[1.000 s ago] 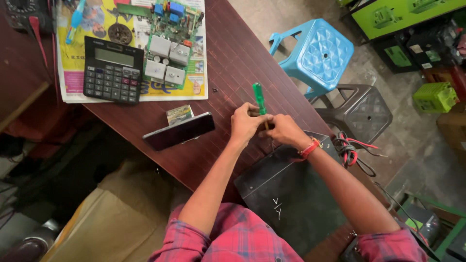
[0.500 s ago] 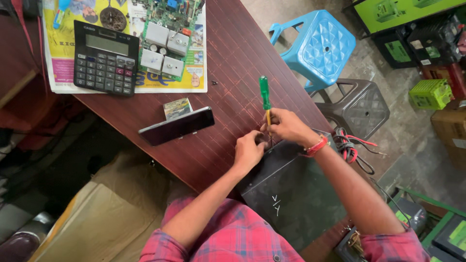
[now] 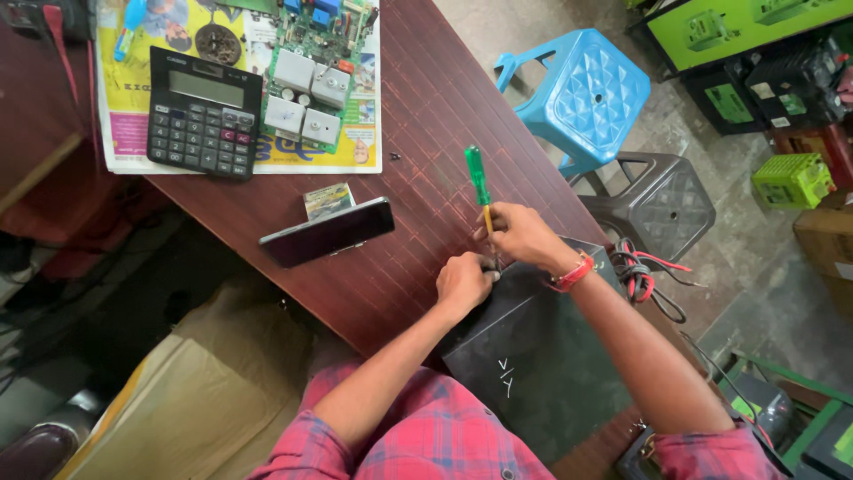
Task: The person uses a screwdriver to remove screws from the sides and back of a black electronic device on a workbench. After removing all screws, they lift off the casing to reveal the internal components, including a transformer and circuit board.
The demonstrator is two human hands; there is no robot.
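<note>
A black metal box [image 3: 542, 356] with white chalk marks rests on the near end of the dark red wooden table [image 3: 426, 133]. My right hand [image 3: 524, 236] grips the shaft of a green-handled screwdriver [image 3: 478, 178], its tip down at the box's far edge. My left hand [image 3: 462, 283] is closed at the same edge, fingers pinched right beside the screwdriver tip. What the left fingers pinch is hidden. A red band circles my right wrist.
A black phone [image 3: 327, 233] lies beside a small card. On a newspaper sit a calculator [image 3: 204, 114] and a green circuit board [image 3: 311, 71]. A blue stool [image 3: 582, 93], a dark stool [image 3: 662, 204], loose wires [image 3: 635, 276] and green boxes stand on the floor to the right.
My left hand slid from beside the right hand down to the box edge. The screwdriver stayed upright at the same edge while the view shifted.
</note>
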